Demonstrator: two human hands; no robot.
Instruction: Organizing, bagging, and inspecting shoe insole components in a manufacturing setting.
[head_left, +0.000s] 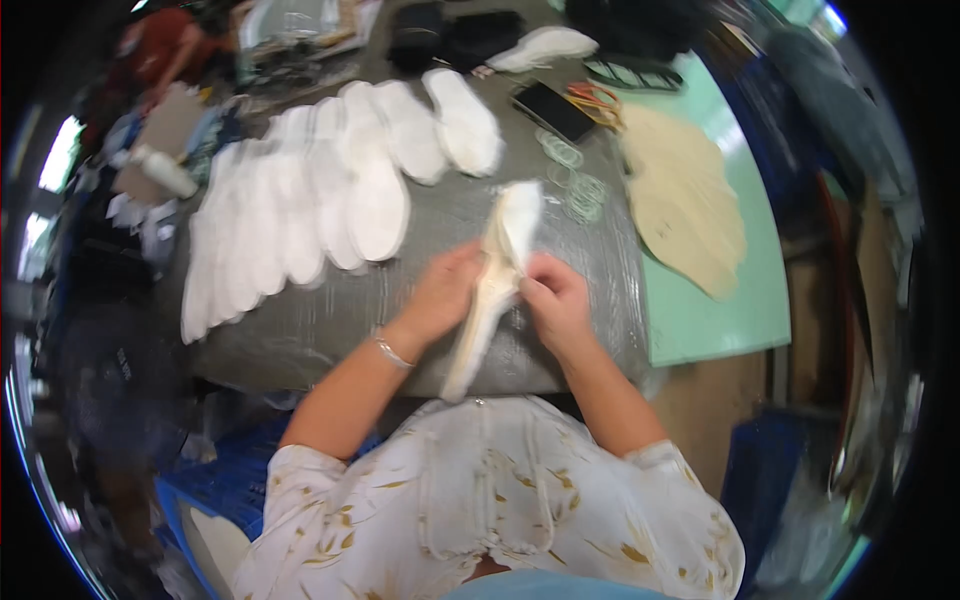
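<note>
Over the near middle of the table, I hold a white insole [518, 215] between both hands. It is seen nearly edge-on and blurred, with a cream underside, and may be more than one layer; I cannot tell. My left hand [446, 290] grips its left side near the middle, fingers partly hidden behind it. On the opposite side, my right hand [558, 300] pinches the edge between thumb and fingers. To the left, several white insoles [378, 212] lie overlapped in a fanned row, and another white insole [465, 125] rests at the row's right end.
Pale green looped bands [583, 197] lie beyond my right hand, near a black phone [553, 110] and orange-handled scissors [597, 101]. Cream insole-shaped pieces [686, 200] rest on a green board [715, 335] at right. A blue crate [225, 475] stands below the grey table's [290, 340] left edge.
</note>
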